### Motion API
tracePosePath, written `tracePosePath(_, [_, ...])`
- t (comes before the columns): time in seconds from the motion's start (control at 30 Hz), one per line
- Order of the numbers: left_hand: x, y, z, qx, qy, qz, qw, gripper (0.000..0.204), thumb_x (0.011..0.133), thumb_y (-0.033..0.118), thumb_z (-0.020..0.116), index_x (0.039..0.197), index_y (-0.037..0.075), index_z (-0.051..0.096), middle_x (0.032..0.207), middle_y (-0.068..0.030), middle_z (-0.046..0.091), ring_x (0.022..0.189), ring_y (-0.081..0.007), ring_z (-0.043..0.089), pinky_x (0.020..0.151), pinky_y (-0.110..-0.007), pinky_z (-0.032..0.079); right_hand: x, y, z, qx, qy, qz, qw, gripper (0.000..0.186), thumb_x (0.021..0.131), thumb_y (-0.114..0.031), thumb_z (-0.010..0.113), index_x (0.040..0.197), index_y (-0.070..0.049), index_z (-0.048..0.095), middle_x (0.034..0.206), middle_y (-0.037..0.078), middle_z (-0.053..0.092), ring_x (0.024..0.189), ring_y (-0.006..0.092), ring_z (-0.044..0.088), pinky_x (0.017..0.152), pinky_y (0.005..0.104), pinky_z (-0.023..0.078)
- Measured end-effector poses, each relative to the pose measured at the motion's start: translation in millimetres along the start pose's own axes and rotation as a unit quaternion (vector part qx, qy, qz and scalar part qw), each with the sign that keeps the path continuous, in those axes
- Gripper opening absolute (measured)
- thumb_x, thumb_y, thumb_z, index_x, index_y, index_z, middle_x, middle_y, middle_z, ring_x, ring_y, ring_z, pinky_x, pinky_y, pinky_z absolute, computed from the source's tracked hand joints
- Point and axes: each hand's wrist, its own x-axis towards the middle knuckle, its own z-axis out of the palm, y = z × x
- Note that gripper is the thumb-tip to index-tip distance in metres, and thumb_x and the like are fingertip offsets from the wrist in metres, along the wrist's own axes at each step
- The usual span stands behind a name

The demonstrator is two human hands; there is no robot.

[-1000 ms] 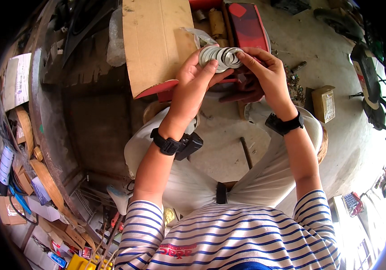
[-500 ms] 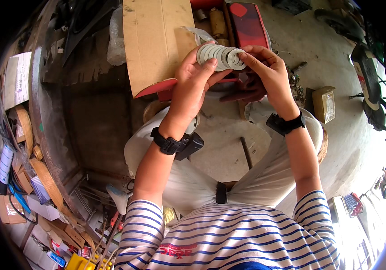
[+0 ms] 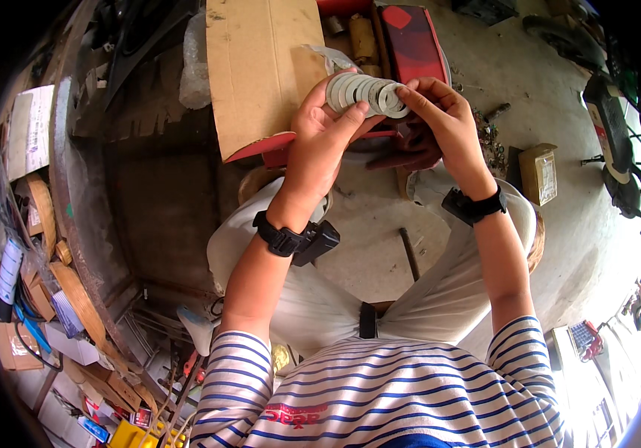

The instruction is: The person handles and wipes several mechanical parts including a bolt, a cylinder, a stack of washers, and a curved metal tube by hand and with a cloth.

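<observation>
A row of flat, pale grey metal rings (image 3: 344,88), like washers, lies fanned out across my left hand (image 3: 322,128). They overlap one another, and my left thumb presses on their near edge. At the right end of the row, my right hand (image 3: 446,112) pinches the last ring (image 3: 390,99) between thumb and fingers. That ring still overlaps its neighbours. Both hands are held above the near side of an open cardboard box (image 3: 264,71) with red parts. Its inside is partly covered by my hands.
Within the box are a tan cylinder (image 3: 363,41) and a clear plastic bag (image 3: 329,56). A small brown carton (image 3: 537,174) stands on the floor at the right, near scattered small debris (image 3: 490,142). At the left, a dark metal-edged bench (image 3: 66,187) borders a cluttered shelf.
My left thumb has slid slightly right and down along the rings, and the fan has shifted a little. My right hand has barely moved.
</observation>
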Motion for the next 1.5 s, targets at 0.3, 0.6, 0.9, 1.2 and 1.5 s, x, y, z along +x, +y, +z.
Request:
tracePosePath(0.3, [0.3,-1.1,-0.6,0.007,-0.002,0.008,1.0,0.045,0.089,-0.003,0.057,0.131,-0.002,0.039,0.115,-0.0131,0.058,0.109,-0.0216,0.057,0.099,-0.041,0.048,-1.5,1.8,1.8,-0.019,0.004,0.017,1.0,0.022,0.089,-0.024,0.066,0.094,-0.004,0.059,0.072,-0.003,0.06,0.054,0.0005,0.052,0.046,0.0174,0.043])
tracePosePath(0.6, [2.0,-5.7,2.3,0.029,0.026,0.032,0.999,0.049,0.081,-0.01,0.063,0.126,-0.003,0.044,0.111,-0.0108,0.059,0.102,-0.0176,0.059,0.09,-0.032,0.052,-3.9,2.1,3.6,-0.035,0.004,0.009,0.999,0.022,0.089,-0.023,0.066,0.095,-0.005,0.057,0.071,-0.003,0.06,0.053,0.001,0.052,0.045,0.018,0.044])
tracePosePath(0.9, [3.2,-5.9,3.1,0.031,0.036,0.026,0.999,0.047,0.082,-0.01,0.062,0.125,-0.002,0.044,0.112,-0.0113,0.057,0.102,-0.0184,0.059,0.09,-0.033,0.053,-4.3,1.3,2.3,-0.002,0.002,0.004,1.0,0.023,0.088,-0.025,0.067,0.096,-0.006,0.056,0.073,-0.003,0.06,0.052,0.0019,0.051,0.044,0.0185,0.043])
tracePosePath(1.2, [2.7,-5.4,3.8,0.036,0.029,0.027,0.999,0.046,0.083,-0.009,0.062,0.125,-0.002,0.044,0.11,-0.0109,0.058,0.101,-0.0185,0.06,0.089,-0.032,0.054,-4.3,-1.4,4.4,-0.016,0.015,-0.008,1.0,0.025,0.086,-0.026,0.069,0.092,-0.006,0.054,0.072,-0.002,0.06,0.05,0.0019,0.05,0.042,0.0182,0.041])
tracePosePath(1.5, [0.7,-3.9,4.6,0.033,0.034,0.025,0.999,0.045,0.083,-0.009,0.061,0.124,-0.003,0.043,0.109,-0.0116,0.059,0.099,-0.018,0.061,0.088,-0.032,0.054,-5.3,-2.6,7.3,-0.034,0.01,0.009,0.999,0.026,0.086,-0.026,0.069,0.093,-0.005,0.055,0.075,-0.002,0.06,0.051,0.0022,0.051,0.043,0.0188,0.042])
